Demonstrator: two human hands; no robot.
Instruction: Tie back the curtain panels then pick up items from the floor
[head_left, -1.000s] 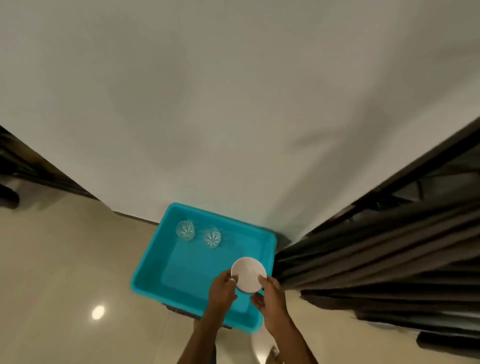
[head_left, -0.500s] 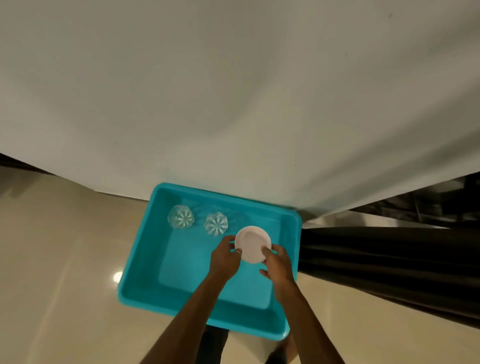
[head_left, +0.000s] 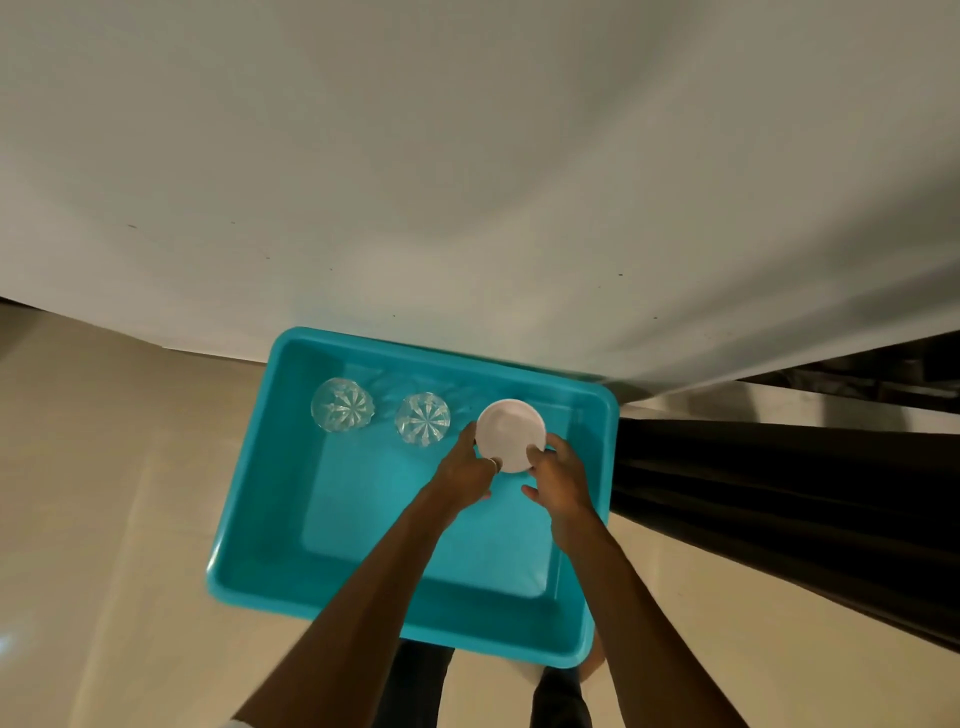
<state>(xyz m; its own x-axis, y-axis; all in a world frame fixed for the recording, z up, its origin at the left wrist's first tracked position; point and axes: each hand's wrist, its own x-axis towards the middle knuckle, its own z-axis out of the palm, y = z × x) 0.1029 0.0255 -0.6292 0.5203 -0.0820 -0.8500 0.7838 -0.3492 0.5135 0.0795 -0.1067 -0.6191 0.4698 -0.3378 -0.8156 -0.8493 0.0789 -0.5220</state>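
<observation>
Round white bowl (head_left: 510, 430) farther into glossy turquoise tub (head_left: 244, 525), pinched between left hand (head_left: 462, 475) and right hand (head_left: 563, 483) fingers (head_left: 541, 454)

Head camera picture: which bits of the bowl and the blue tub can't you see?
Head view:
- white bowl: near edge hidden by the left hand and right hand; resting or lifted, unclear.
- blue tub: near rim partly behind the forearms.
- dark curtain: cut off by the right edge.

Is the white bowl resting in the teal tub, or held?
Held: left hand and right hand grip the white bowl by its rim over the teal tub. Whether its base touches bottom, cannot tell.
</observation>
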